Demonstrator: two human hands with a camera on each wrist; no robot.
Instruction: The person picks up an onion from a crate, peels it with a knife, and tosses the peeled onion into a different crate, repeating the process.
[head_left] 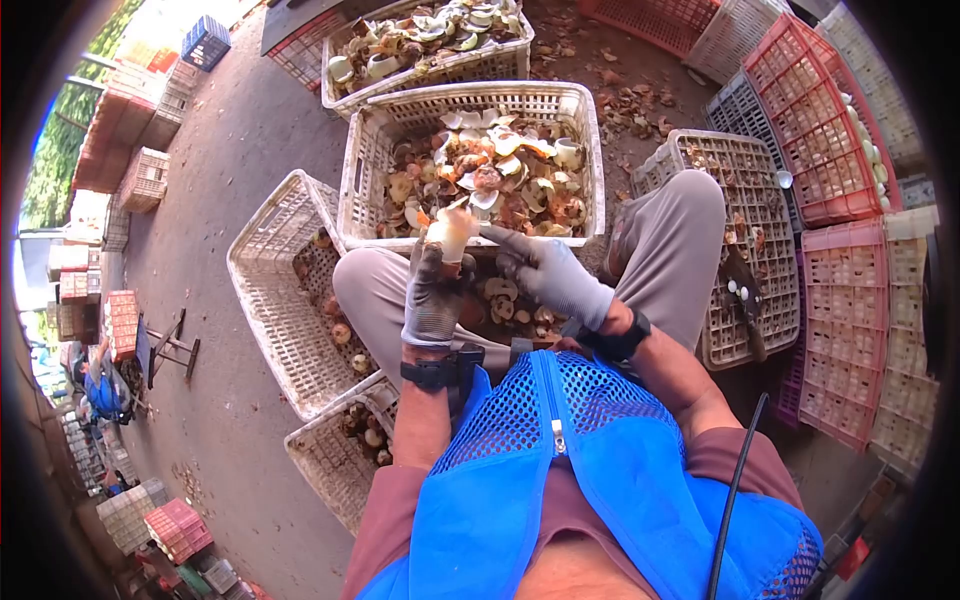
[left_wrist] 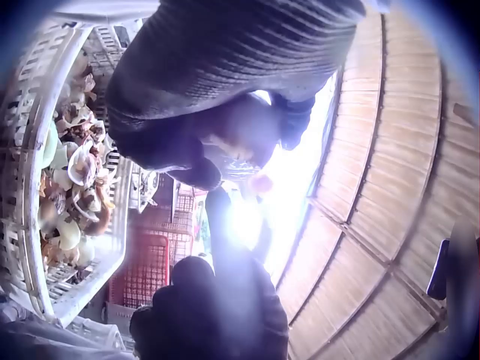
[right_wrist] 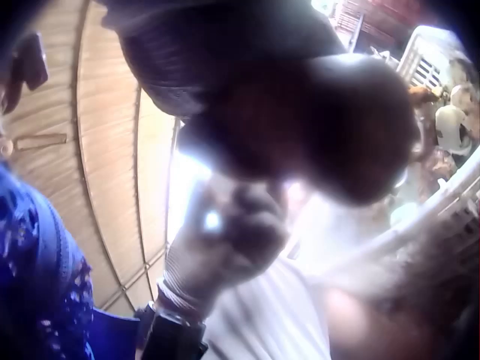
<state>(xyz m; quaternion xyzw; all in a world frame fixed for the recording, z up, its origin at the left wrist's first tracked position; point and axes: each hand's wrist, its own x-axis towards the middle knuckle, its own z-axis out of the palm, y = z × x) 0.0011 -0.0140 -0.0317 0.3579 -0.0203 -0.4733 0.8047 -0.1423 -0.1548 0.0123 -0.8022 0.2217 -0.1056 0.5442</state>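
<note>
My gloved left hand (head_left: 436, 292) holds an onion (head_left: 453, 232) upright, its pale flesh showing above the fingers. In the left wrist view, the left glove's fingers (left_wrist: 180, 112) curl round it. Close on the onion's right side is my gloved right hand (head_left: 560, 278), with one finger (head_left: 503, 240) reaching toward it and the others bent. Blur and glare in the wrist views leave me unable to tell whether the right hand grips anything. Behind both hands stands a white crate (head_left: 350, 205) full of onion skins (head_left: 490, 170).
On the left, a tilted white crate (head_left: 275, 250) holds several onions (head_left: 341, 332). Another skin-filled crate (head_left: 430, 88) is farther back. An upturned crate (head_left: 760, 220) bears a dark tool (head_left: 742, 290) beside the right knee. Red crates (head_left: 815, 110) are stacked at the right.
</note>
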